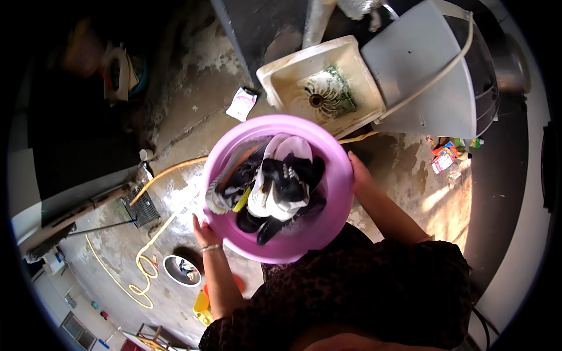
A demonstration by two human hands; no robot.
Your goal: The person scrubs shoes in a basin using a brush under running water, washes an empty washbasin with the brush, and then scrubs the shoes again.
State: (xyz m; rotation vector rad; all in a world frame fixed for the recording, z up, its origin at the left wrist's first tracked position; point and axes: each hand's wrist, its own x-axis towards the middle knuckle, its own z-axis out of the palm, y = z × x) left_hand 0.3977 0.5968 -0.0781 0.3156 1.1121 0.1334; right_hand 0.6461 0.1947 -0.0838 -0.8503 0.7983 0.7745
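Note:
I hold a round pink plastic basin [328, 152] in front of my body with both hands. My left hand [203, 231] grips its rim at the lower left; a bracelet is on that wrist. My right hand [358, 171] grips the rim on the right side. Inside the basin lie wet black and white clothes [281, 181], with a grey striped garment [231, 178] on the left.
A white stained floor sink [319, 88] with a drain lies beyond the basin, beside a grey washing machine [427, 76]. A yellow hose [146, 257] winds over the wet concrete floor. A small bowl [181, 270], a floor grate [140, 205] and packets [445, 158] lie around.

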